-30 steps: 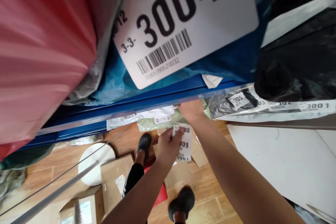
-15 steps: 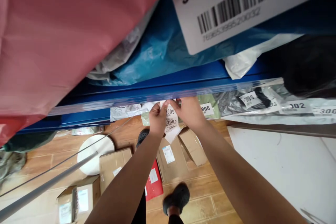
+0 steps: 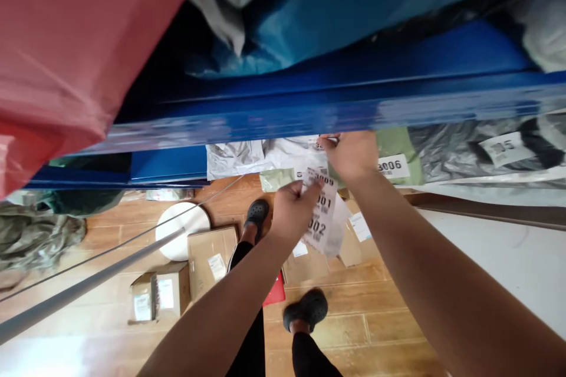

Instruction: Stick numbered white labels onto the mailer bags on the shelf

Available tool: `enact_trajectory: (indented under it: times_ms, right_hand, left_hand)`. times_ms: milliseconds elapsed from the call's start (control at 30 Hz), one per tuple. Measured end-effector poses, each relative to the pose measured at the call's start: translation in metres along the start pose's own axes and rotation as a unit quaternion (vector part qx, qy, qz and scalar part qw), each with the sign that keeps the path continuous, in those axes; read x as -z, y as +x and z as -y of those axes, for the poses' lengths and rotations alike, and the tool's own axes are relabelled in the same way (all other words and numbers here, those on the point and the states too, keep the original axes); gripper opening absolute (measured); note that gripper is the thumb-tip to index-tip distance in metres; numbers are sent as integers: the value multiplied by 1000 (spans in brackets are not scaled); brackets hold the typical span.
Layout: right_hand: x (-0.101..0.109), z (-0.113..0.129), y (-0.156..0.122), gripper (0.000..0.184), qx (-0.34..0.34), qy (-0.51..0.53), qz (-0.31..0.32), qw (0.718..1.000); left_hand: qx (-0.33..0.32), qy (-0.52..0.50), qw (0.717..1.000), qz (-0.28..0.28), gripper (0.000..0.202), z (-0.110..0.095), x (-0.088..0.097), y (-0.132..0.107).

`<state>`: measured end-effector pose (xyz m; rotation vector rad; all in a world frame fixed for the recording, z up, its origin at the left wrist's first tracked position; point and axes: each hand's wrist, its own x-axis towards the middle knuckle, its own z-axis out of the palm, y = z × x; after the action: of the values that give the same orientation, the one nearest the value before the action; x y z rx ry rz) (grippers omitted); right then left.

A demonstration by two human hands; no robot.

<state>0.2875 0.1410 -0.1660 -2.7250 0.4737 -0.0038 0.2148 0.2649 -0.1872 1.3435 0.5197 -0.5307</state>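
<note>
My left hand (image 3: 292,211) is closed on a white strip of numbered labels (image 3: 321,215) that hangs down below the blue shelf beam (image 3: 309,107). My right hand (image 3: 352,154) reaches up just under the beam, its fingers pinched against a grey-white parcel bag (image 3: 269,154); what they pinch is too small to make out. A green parcel (image 3: 398,147) with a label reading 3006 (image 3: 392,166) lies right of my right hand. A grey bag with another numbered label (image 3: 499,147) lies further right.
A red bag (image 3: 75,47) and a blue bag (image 3: 318,6) fill the shelf above. Below, on the wooden floor, lie cardboard boxes (image 3: 210,259), a white round disc (image 3: 182,230), a metal pole (image 3: 88,288) and my feet in black clogs (image 3: 306,309). A white surface (image 3: 508,259) is at right.
The camera tilted down, so the big 3004 label left the view. My left hand dropped away from the shelf with the label strip while my right hand stayed up under the beam.
</note>
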Motion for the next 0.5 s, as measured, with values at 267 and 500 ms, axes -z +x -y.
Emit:
enact_trajectory:
  times_ms: [267, 500]
  right_hand:
    - [-37, 70, -16, 17, 207, 105, -31, 972]
    - [-63, 86, -2, 19, 101, 193, 30, 975]
  left_hand:
    - [-151, -68, 985, -42, 16, -4, 82, 0]
    - [-206, -135, 968, -54, 12, -22, 94, 55]
